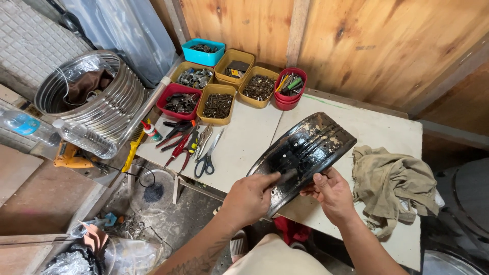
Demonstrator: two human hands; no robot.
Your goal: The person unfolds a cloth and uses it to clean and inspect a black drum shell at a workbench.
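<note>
bare tabletop (244, 137) centre — scissors (206, 160) left, rag (392, 183) right

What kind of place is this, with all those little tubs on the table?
Probably a small repair workshop: tubs of screws and metal parts, scissors and pliers on the worktable, and both hands holding a worn black metal panel.

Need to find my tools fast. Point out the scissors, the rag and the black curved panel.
scissors (206, 162): head view, on the black handles.
rag (389, 183): head view, on the middle of the crumpled cloth.
black curved panel (305, 147): head view, on its ribbed middle.
</note>
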